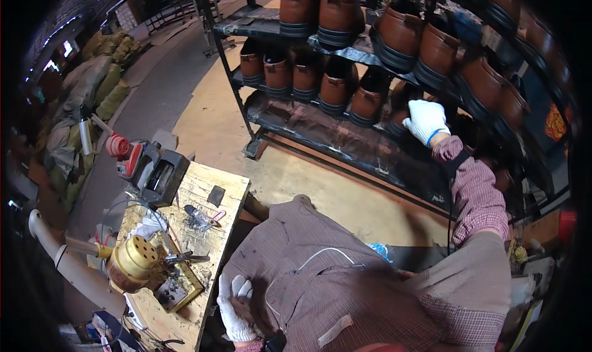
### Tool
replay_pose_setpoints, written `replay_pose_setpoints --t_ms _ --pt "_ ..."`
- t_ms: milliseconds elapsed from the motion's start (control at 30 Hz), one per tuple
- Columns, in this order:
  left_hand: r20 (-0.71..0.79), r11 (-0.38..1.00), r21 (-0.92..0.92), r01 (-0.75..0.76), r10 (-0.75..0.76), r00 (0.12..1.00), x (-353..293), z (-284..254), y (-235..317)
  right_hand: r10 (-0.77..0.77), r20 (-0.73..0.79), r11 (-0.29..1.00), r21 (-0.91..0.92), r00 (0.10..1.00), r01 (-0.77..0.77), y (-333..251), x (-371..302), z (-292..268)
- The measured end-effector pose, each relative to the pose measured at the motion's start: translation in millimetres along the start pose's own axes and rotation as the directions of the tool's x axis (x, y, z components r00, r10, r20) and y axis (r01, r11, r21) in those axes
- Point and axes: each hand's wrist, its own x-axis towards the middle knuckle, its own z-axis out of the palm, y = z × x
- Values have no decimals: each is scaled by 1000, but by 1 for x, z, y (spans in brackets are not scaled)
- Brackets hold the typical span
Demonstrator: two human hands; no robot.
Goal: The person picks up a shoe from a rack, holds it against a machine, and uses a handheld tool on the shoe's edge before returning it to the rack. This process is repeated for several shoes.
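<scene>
My right hand (427, 121), in a white knit glove with a blue cuff edge, is stretched out to the rack. Its fingers are closed at the upper part of a brown boot (399, 113) on the middle shelf, and the hand covers part of that boot. Further brown boots (337, 87) with black ribbed soles stand in a row left of it. Low beside the workbench hangs my left hand (236, 309), also in a white glove. Its fingers are loosely bent and apart, with nothing seen in them. A brown apron (320, 259) covers my front.
A black metal rack (296, 114) holds more boots above and to the right. The wooden workbench (206, 241) at left carries a yellow perforated metal canister (132, 262), pliers (187, 257), a black machine (161, 178) and a red heat gun (118, 145). Sacks (92, 84) lie piled at far left.
</scene>
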Motion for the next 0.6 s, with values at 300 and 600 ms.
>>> replay_pose_setpoints --t_ms 300,600 --pt "-76 994 -73 -76 70 995 -6 11 -3 16 42 911 411 999 -32 -89 63 3" --pt "-68 993 -114 -41 33 997 -30 24 -2 -554 -281 181 878 783 443 -182 -114 -73"
